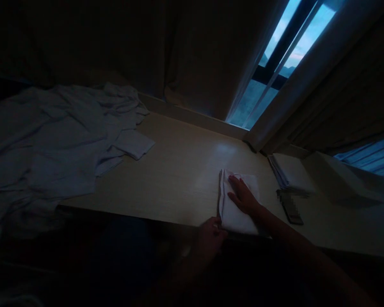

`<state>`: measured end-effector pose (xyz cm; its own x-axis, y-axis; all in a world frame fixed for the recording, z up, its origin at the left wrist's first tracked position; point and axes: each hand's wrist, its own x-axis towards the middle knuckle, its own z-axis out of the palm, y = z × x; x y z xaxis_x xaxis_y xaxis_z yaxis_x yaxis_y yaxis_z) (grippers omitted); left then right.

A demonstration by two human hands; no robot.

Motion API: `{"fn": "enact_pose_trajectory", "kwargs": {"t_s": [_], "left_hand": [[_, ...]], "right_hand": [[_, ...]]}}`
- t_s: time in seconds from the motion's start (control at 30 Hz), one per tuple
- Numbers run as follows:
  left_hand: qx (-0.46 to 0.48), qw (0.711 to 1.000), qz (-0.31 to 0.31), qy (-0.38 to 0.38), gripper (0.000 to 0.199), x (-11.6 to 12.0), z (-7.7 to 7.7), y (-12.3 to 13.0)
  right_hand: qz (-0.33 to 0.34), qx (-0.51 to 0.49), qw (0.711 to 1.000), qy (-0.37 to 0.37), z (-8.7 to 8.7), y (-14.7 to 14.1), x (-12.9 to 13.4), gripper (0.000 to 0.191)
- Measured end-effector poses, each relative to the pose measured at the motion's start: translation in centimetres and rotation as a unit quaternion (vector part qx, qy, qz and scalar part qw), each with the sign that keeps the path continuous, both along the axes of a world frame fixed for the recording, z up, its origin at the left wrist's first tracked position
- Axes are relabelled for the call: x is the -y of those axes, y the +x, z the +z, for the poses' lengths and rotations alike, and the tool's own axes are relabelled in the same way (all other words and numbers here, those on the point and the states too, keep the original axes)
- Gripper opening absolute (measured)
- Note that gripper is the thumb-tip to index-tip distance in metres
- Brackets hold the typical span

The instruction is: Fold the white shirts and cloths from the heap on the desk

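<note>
A folded white cloth (238, 217) lies near the front edge of the table, its stacked layers showing along the left side. My right hand (243, 197) rests flat on top of it, fingers stretched toward the far edge. At the cloth's near left corner, my left hand (211, 234) has its fingers curled and pinched on the edge. Dim light hides part of the left fingers.
A large heap of loose white cloth (64, 140) covers the table's left side and hangs over the front. To the right are a phone (289, 207), another folded cloth stack (291, 172) and a pale box-like block (342, 177). Curtains (195, 55) and a window stand behind.
</note>
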<state>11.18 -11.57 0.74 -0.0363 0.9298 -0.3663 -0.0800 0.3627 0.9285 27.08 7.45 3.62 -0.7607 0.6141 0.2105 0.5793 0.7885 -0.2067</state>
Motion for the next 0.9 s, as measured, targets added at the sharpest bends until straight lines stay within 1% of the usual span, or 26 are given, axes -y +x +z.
{"fn": "enact_pose_trajectory", "kwargs": {"t_s": [0.1, 0.2, 0.3, 0.43, 0.53, 0.63, 0.7, 0.8, 0.9], "left_hand": [[0.116, 0.992, -0.027, -0.031, 0.049, -0.4, -0.2, 1.1], [0.154, 0.985, -0.048, -0.065, 0.049, -0.7, 0.0, 1.5], [0.151, 0.983, -0.036, -0.098, 0.053, -0.9, 0.1, 1.4], [0.144, 0.984, -0.014, -0.102, 0.055, -1.1, 0.2, 1.3], [0.141, 0.984, -0.013, -0.103, 0.056, -1.0, 0.2, 1.2], [0.146, 0.984, -0.01, -0.105, 0.058, -0.9, 0.4, 1.1], [0.151, 0.983, -0.003, -0.107, 0.059, -0.9, 0.6, 1.0], [0.145, 0.983, 0.006, -0.114, 0.058, -1.2, 0.7, 1.0], [0.126, 0.984, 0.018, -0.124, 0.055, -1.5, 0.7, 1.2]], "right_hand": [[-0.002, 0.003, 1.0, 0.002, 0.2, -0.1, 0.1, 0.064], [-0.01, 0.0, 1.0, 0.002, 0.2, -0.1, 0.2, 0.064], [-0.016, -0.003, 1.0, 0.004, 0.2, -0.2, 0.1, 0.063], [-0.02, 0.008, 1.0, 0.003, 0.0, -0.2, -0.1, 0.063], [-0.022, 0.019, 1.0, 0.01, -0.1, -0.2, -0.2, 0.063], [-0.019, 0.032, 0.999, 0.021, 0.2, -0.2, -0.1, 0.061], [-0.02, 0.039, 0.999, 0.032, 0.7, -0.4, 0.3, 0.059], [-0.027, 0.05, 0.997, 0.044, 1.5, -1.0, 1.8, 0.057], [-0.035, 0.079, 0.996, 0.03, 1.7, -2.0, 3.1, 0.054]]}}
